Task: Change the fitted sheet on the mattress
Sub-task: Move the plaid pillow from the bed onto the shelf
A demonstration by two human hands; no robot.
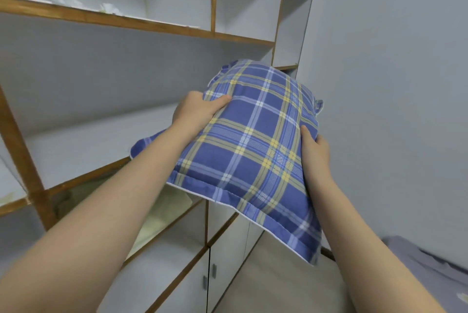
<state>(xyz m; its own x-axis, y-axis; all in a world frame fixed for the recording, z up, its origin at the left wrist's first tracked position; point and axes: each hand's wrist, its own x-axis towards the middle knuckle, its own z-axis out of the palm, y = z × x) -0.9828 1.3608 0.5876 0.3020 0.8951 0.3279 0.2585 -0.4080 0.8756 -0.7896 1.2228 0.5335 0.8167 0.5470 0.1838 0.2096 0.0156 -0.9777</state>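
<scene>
Grip: left hand (197,110), right hand (316,153); plaid pillow (253,140)

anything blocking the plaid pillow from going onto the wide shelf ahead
Nothing visible does. The pillow, held by the left hand and right hand, is at the open front of the wide shelf; its board shows bare, though the pillow hides part.

Both bare forearms reach up and forward from the bottom corners of the view, drawing closer together toward the middle. The left hand (196,111) grips the left edge of the plaid pillow (253,140), its thumb lying across the top face and its fingers hidden beneath. The right hand (317,152) clasps the right edge lower down, thumb pressed on top, fingers out of sight behind
</scene>
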